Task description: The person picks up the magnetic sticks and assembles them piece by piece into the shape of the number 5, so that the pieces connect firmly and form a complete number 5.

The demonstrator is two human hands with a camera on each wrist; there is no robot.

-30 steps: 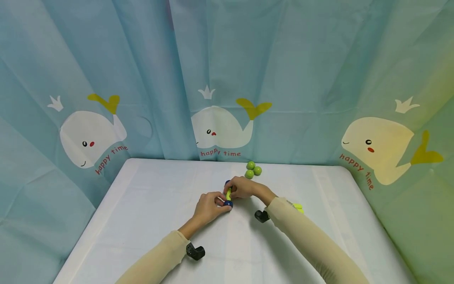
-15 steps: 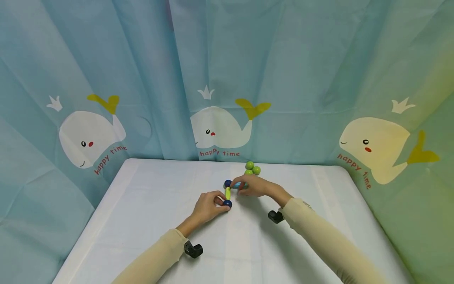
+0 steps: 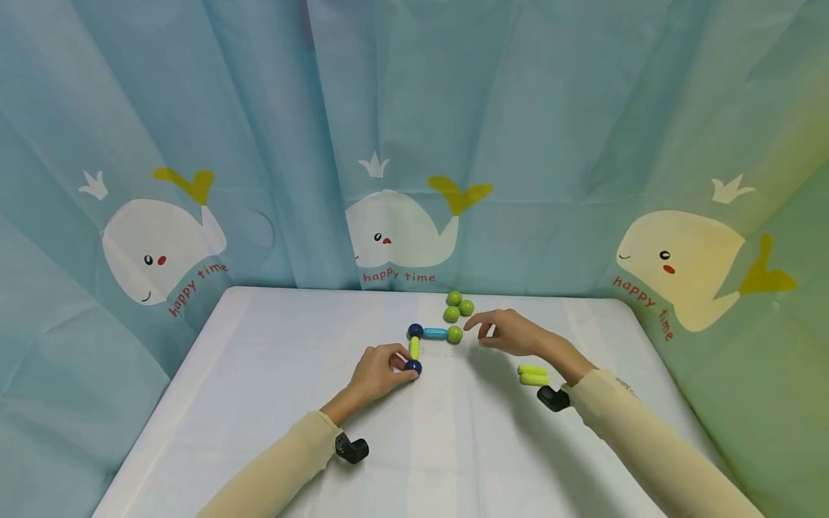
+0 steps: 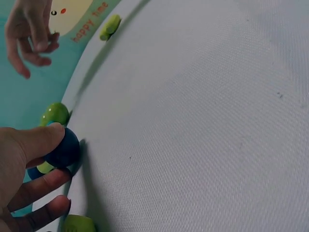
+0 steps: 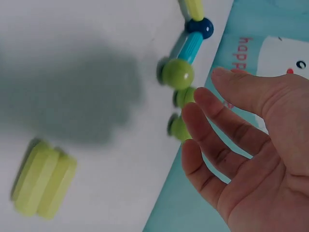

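We see the left hand (image 3: 378, 372) pinch the near dark blue ball (image 3: 413, 367), likely steadying the L-shaped chain. A yellow-green rod (image 3: 414, 348) runs to 12 o'clock; a blue rod (image 3: 436, 333) turns to 3 o'clock. The right hand (image 3: 512, 332) hovers open-fingered beside the green end ball (image 3: 455, 334). The curtain (image 3: 583, 129) reads "happy time".
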